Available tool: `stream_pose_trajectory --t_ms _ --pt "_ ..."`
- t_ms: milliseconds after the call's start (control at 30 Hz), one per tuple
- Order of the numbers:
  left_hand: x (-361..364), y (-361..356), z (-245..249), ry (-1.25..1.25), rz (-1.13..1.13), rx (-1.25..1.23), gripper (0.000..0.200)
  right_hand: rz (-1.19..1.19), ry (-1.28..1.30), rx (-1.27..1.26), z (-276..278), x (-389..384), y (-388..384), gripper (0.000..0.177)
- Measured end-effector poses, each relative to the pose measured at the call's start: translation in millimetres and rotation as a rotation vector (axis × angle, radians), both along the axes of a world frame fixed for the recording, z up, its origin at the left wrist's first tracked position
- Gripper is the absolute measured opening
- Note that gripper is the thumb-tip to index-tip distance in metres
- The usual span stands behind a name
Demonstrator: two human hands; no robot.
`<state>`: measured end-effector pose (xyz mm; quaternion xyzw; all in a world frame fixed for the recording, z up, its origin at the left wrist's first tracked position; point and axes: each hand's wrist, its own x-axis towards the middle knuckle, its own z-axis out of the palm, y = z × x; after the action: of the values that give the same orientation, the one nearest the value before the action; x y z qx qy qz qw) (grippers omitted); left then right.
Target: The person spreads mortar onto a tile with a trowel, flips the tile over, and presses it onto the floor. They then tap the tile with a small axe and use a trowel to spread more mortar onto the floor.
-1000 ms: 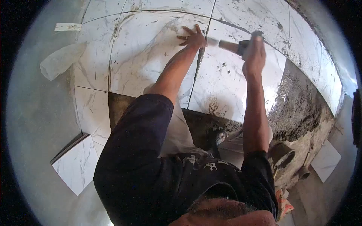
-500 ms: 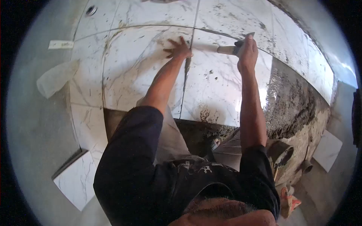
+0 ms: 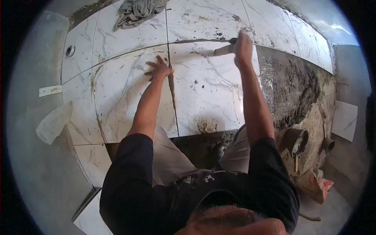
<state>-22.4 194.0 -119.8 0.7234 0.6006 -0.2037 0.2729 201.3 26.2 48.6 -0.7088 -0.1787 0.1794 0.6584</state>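
My left hand lies flat with spread fingers on a marbled white tile, right beside the joint with the neighbouring tile. Over the far right part of that neighbouring tile, my right hand is closed round a trowel. Its pale handle sticks out to the left, close above the tile; my fingers hide most of the blade. Crumbs of mortar dot both tiles, and the joint between them widens toward the far end.
Wet grey mortar covers the floor at right. Nearby are a bucket, a torn bag and a tile leaning at the wall. A grey cloth lies at the back, a round drain at far left.
The view has shifted, bringing the cloth into sight. My right hand has moved with the trowel toward the tile's far right corner. My left hand stays by the joint.
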Motion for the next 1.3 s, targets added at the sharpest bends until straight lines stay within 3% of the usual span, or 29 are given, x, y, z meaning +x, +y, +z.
stream_pose_trajectory --t_ms 100,200,333,433,467,533,600,667,833,933,1067,1133,1200,1267,1300 --pt "0.4 -0.9 5.1 0.014 0.012 -0.027 0.107 -0.080 -0.069 0.155 11.1 6.4 -12.9 0.037" --pt "0.4 -0.8 8.5 -0.013 -0.001 -0.026 0.108 -0.092 -0.090 -0.088 3.1 18.6 -15.2 0.038" --pt "-4.2 6.0 -25.6 -0.023 -0.020 0.018 0.107 -0.144 -0.018 0.134 15.1 30.3 -20.4 0.045" --pt "0.5 -2.8 7.2 -0.011 0.003 0.005 0.107 -0.110 -0.116 -0.162 0.9 52.0 -25.2 0.041" --pt "0.1 -0.4 0.9 -0.004 -0.011 0.011 0.108 -0.114 -0.124 -0.147 10.9 56.6 -26.1 0.041" --pt "-1.0 1.6 -4.0 0.013 -0.015 0.004 0.108 -0.148 0.071 0.168 19.6 62.4 -31.1 0.044" --pt "-0.9 -0.8 -3.3 -0.031 0.013 -0.024 0.108 -0.221 0.046 0.225 13.8 62.2 -37.4 0.046" --pt "-1.7 -4.7 1.6 -0.018 0.010 -0.033 0.108 -0.307 -0.110 -0.210 14.4 62.4 -38.6 0.045" --pt "-0.3 -2.6 10.1 -0.001 0.010 -0.043 0.109 -0.315 0.028 0.158 17.6 78.2 -47.9 0.044" --pt "-2.0 -0.4 1.7 -0.009 -0.022 -0.010 0.109 -0.296 0.003 -0.056 -5.8 98.7 -54.5 0.043" --pt "-0.4 -0.6 4.1 0.014 -0.009 -0.028 0.110 -0.290 0.034 0.170 12.8 82.9 -53.2 0.046" --pt "0.8 -5.0 12.1 0.014 0.006 -0.027 0.110 -0.267 -0.009 0.126 1.2 83.4 -51.2 0.046" --pt "1.1 -2.8 13.6 0.024 0.007 -0.041 0.110 -0.245 -0.074 -0.106 7.9 73.1 -39.1 0.045" --pt "-1.4 4.2 -4.4 0.018 -0.013 -0.004 0.110 -0.193 0.057 -0.083 20.8 63.8 -33.7 0.043" --pt "-1.4 2.2 -2.3 0.001 -0.013 -0.009 0.110 -0.178 0.067 0.067 25.2 52.4 -30.3 0.042"
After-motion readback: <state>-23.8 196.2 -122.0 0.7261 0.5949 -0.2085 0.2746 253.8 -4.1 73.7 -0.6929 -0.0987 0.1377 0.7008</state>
